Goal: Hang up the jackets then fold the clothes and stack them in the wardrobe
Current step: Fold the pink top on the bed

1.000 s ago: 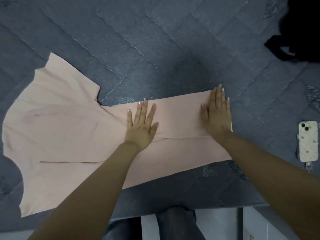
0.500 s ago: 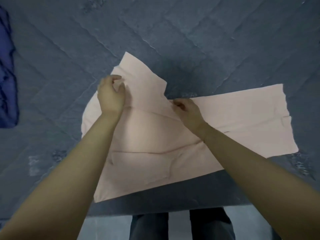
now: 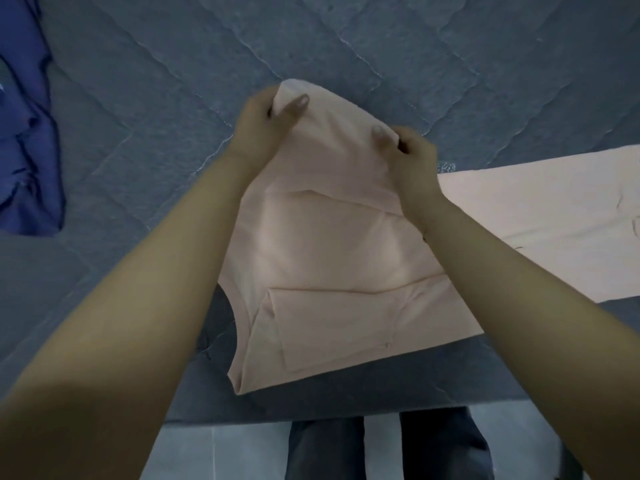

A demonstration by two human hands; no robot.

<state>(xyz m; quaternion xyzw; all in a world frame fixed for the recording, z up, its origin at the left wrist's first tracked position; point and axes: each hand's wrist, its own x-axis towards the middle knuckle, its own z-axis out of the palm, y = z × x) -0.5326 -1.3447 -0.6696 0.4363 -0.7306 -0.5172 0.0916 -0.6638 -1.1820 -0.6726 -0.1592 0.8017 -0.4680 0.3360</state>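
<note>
Seen from the head camera, a person stands at the edge of a bed covered in a blue-grey quilted bedspread (image 3: pixel 346 46), both bare arms stretched over a pale pink garment (image 3: pixel 329 258) spread across it. The left hand (image 3: pixel 263 123) pinches the far edge of the garment, thumb on top and fingers curled beneath the cloth; the right hand (image 3: pixel 412 157) grips the same edge just beside it, fingers closed round the fabric. Between them the held section is lifted clear of the bedspread, while the near part lies flat with one short sleeve tucked in on top and the long remainder runs away to the right, off the picture's edge. The fold looks to be in its early stage: one sleeve appears turned in, the second is apparently being brought over, and the long body has yet to be doubled up. A crumpled blue garment (image 3: pixel 27 133) lies well apart at the left edge, seemingly waiting its turn. No wardrobe, hanger or jacket is in view, so the hanging and the stacking cannot be judged from here. No brand, label or readable writing shows on either garment or on the bedding.
</note>
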